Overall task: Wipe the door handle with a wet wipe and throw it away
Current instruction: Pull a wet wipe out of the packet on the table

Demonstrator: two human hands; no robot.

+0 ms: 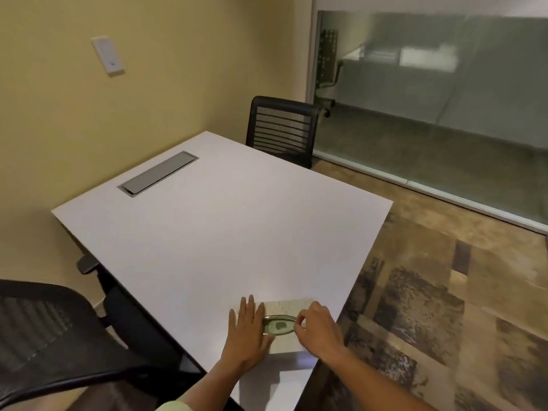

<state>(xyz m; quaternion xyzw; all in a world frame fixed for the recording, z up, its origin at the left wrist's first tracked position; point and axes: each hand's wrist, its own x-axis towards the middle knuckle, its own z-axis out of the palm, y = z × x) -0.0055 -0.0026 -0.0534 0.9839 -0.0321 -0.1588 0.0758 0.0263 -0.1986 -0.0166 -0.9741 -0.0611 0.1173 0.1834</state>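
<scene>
A pale wet-wipe pack [281,307] lies flat on the near right corner of the white table [207,232]. Its top has an oval opening [278,324] with a dark slot in the middle. My left hand [247,330] rests flat on the pack's left end, fingers spread. My right hand [314,327] sits at the oval's right edge, with thumb and forefinger pinched together at the lid rim. I cannot tell whether a wipe is between the fingers. No door handle is in view.
A black mesh chair [281,129] stands at the table's far side, another [44,336] at the near left. A grey cable hatch [158,173] is set into the table. A glass partition [430,99] runs along the right, above patterned carpet [444,292]. A wall switch [108,56] is on the yellow wall.
</scene>
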